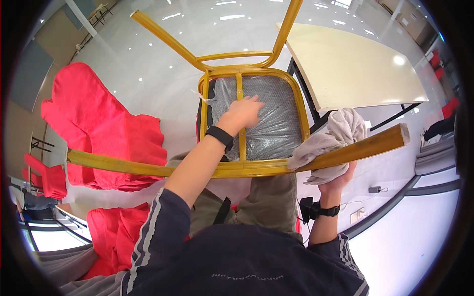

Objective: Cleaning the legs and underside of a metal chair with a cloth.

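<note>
A chair with a gold-coloured metal frame (229, 169) lies upturned before me, its legs pointing outward and the underside of its seat showing. Bubble wrap (276, 111) covers that underside. My left hand (246, 113) rests on or just over the wrap beside the middle crossbar, fingers apart and holding nothing. At the right, my right hand (342, 179) is closed on a crumpled greyish cloth (346, 125), which is wrapped about the near right leg. Part of that hand is hidden by the cloth and the leg.
A pale-topped table (348, 66) stands at the upper right. Red-covered chairs (100, 122) stand at the left, with red fabric (114, 236) lower down. A small dark box (374, 189) with a cord lies on the floor at the right, near a floor socket (357, 215).
</note>
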Demonstrator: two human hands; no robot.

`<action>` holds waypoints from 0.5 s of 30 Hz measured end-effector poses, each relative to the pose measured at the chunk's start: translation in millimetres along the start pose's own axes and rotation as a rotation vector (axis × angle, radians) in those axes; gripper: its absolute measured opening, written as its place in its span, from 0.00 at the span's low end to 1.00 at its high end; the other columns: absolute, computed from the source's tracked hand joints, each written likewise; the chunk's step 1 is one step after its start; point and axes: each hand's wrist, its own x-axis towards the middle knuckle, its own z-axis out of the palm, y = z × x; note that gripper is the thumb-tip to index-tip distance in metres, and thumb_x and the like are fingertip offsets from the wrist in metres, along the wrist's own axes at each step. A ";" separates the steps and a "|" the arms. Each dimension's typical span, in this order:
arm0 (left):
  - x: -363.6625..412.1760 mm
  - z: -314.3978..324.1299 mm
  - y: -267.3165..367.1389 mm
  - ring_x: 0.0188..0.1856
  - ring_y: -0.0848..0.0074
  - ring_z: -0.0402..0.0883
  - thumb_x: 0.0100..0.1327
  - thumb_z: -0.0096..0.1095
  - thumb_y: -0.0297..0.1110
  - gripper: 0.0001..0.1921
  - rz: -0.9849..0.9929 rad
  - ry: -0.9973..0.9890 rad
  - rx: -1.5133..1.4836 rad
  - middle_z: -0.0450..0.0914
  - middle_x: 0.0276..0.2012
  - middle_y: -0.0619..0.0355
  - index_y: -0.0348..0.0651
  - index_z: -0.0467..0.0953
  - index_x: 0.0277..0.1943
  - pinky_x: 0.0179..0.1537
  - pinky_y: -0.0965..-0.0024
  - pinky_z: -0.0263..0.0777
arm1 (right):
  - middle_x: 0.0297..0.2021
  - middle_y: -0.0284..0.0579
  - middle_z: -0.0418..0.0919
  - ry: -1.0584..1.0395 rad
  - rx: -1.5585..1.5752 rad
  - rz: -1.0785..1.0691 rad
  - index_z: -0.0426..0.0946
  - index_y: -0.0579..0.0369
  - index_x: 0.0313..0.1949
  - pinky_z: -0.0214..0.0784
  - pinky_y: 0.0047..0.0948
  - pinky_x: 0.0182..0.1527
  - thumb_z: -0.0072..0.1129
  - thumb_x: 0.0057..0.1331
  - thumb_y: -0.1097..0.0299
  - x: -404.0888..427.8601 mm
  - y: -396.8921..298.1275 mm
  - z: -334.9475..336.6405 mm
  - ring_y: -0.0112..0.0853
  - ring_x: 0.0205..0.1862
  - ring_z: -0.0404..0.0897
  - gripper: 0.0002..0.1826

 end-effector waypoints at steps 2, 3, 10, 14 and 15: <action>4.9 12.7 -7.3 0.78 0.57 0.59 0.63 0.70 0.44 0.33 -0.106 -0.116 0.088 0.60 0.78 0.53 0.53 0.71 0.71 0.70 0.50 0.65 | 0.63 0.48 0.75 -0.029 0.007 -0.002 0.63 0.53 0.71 0.70 0.44 0.65 0.39 0.77 0.40 -1.6 1.2 -4.5 0.43 0.62 0.76 0.35; 4.9 16.6 -8.1 0.78 0.57 0.59 0.63 0.70 0.44 0.33 -0.098 -0.117 0.086 0.60 0.78 0.53 0.53 0.71 0.71 0.70 0.50 0.65 | 0.64 0.48 0.74 0.027 0.045 0.011 0.63 0.54 0.71 0.70 0.44 0.65 0.39 0.77 0.39 -3.6 3.1 -12.1 0.43 0.63 0.76 0.36; -4.2 47.3 -22.2 0.81 0.57 0.50 0.62 0.72 0.48 0.33 -0.118 -0.048 0.014 0.63 0.76 0.55 0.53 0.74 0.69 0.70 0.40 0.60 | 0.67 0.52 0.71 -0.161 0.257 0.051 0.59 0.56 0.73 0.67 0.45 0.68 0.35 0.76 0.37 -3.3 4.1 -30.8 0.45 0.67 0.72 0.39; -3.6 46.3 -22.7 0.81 0.58 0.49 0.61 0.74 0.44 0.31 -0.112 -0.020 -0.042 0.66 0.74 0.54 0.51 0.75 0.67 0.69 0.39 0.61 | 0.67 0.52 0.71 -0.142 0.226 0.062 0.59 0.56 0.73 0.66 0.46 0.68 0.35 0.76 0.37 -5.1 -1.0 -28.8 0.45 0.66 0.72 0.39; -3.0 49.9 -23.9 0.81 0.58 0.49 0.61 0.74 0.44 0.31 -0.111 -0.017 -0.051 0.66 0.74 0.54 0.51 0.75 0.67 0.69 0.39 0.61 | 0.67 0.52 0.71 -0.075 0.169 0.050 0.59 0.56 0.73 0.66 0.46 0.68 0.34 0.77 0.37 -5.0 -2.7 -28.2 0.45 0.66 0.72 0.39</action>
